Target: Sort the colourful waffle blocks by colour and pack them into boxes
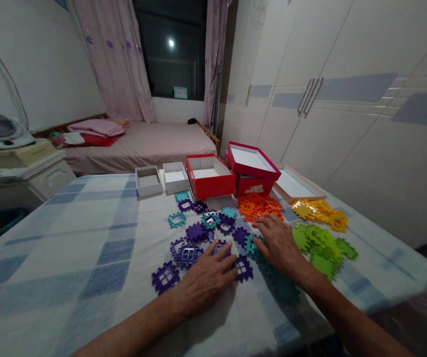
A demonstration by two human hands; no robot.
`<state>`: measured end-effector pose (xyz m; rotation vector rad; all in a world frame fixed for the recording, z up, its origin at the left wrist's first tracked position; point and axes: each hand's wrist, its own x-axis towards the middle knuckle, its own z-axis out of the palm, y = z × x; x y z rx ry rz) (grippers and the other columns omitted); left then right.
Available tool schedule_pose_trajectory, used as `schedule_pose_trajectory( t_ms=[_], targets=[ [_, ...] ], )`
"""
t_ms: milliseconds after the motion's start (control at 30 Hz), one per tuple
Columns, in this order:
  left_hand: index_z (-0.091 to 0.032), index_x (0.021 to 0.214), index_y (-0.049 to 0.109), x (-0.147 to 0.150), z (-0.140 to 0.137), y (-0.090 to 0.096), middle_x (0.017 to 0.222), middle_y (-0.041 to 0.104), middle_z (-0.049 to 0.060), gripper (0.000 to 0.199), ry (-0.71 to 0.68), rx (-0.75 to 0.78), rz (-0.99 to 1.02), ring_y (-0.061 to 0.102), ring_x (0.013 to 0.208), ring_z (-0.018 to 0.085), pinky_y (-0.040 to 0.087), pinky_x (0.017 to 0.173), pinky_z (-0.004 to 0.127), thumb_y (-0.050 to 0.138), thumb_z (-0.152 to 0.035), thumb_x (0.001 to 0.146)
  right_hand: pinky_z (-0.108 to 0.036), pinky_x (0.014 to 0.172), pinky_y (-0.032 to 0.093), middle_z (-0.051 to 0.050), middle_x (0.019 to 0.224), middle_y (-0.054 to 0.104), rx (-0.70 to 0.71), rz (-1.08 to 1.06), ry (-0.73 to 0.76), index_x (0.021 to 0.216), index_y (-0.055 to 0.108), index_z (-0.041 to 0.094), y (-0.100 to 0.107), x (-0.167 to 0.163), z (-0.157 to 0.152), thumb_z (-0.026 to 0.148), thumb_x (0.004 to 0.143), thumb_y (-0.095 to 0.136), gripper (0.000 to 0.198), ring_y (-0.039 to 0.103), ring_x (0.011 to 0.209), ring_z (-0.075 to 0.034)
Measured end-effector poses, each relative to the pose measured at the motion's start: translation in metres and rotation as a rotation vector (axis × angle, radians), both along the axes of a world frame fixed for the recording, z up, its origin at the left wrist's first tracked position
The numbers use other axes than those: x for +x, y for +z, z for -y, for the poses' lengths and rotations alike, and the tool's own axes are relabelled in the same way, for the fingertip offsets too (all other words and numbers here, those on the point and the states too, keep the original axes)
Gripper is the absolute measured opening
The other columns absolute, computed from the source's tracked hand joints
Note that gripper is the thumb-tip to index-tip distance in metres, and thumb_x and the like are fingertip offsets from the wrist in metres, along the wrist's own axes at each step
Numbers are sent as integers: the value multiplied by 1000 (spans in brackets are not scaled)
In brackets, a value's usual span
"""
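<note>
My left hand (211,275) lies palm down with its fingers spread, over purple interlocking plastic pieces (187,254) near the table's middle. Part of a purple piece is hidden under those fingers. Beside its fingertips is a purple window-shaped piece (243,268). My right hand (281,244) is stretched out with thumb and fingers apart, its thumb by a teal piece (249,246). Its fingertips are close to the pile of orange pieces (260,206). More teal pieces (282,285) sit in shadow under the right forearm. No piece shows gripped in either hand.
Green pieces (323,248) and yellow pieces (319,212) lie in piles at the right. Behind stand two small white boxes, a red box (213,186), a stacked crimson box (256,171) and a shallow pale tray (298,183). A checked cloth (68,248) covers the table.
</note>
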<state>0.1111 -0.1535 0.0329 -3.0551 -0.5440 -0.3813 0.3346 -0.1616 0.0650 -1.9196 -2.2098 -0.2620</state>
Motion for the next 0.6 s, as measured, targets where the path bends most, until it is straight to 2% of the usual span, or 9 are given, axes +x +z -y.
schedule_pose_trajectory(
  t_ms=[100, 200, 300, 400, 500, 600],
  targets=[
    [-22, 105, 59, -9, -5, 1, 125, 55, 5, 19, 63, 11, 33, 35, 130, 27, 27, 107, 51, 47, -22, 89, -53, 99, 25, -11, 107, 64, -112, 55, 39, 107, 62, 18, 1, -15, -7, 28, 85, 51, 27, 39, 121, -33],
    [-22, 106, 59, -25, -8, 7, 125, 56, 5, 21, 163, -3, 100, 40, 127, 27, 34, 105, 50, 53, -23, 85, -48, 98, 29, -10, 107, 64, -229, -40, 137, 108, 63, 20, 1, -28, -15, 28, 88, 48, 27, 44, 117, -28],
    [-20, 107, 60, -45, -14, 10, 122, 59, 9, 24, 271, 22, 170, 45, 123, 27, 41, 100, 48, 52, -20, 84, -40, 97, 33, -9, 117, 59, -200, -152, 231, 115, 58, 20, 3, -36, -31, 28, 88, 47, 30, 46, 116, -23],
    [-19, 108, 61, -66, -31, 8, 122, 58, 10, 25, 407, 33, 249, 49, 119, 24, 45, 97, 44, 47, -19, 87, -35, 95, 35, -10, 119, 57, -128, -123, 209, 116, 56, 17, 6, -39, -57, 21, 87, 46, 31, 46, 114, -21],
    [-20, 110, 60, -82, -57, 4, 123, 57, 9, 27, 581, -7, 291, 54, 112, 22, 48, 94, 40, 44, -22, 88, -36, 92, 36, -12, 118, 57, -180, -50, 153, 119, 54, 17, 7, -43, -85, 15, 86, 42, 35, 45, 116, -23],
    [-19, 111, 60, -90, -81, -2, 121, 57, 10, 28, 721, -36, 289, 54, 110, 22, 46, 94, 40, 46, -23, 87, -38, 86, 39, -14, 113, 59, -233, -22, 137, 121, 52, 17, 4, -46, -103, 15, 84, 46, 38, 50, 111, -26]
  ],
)
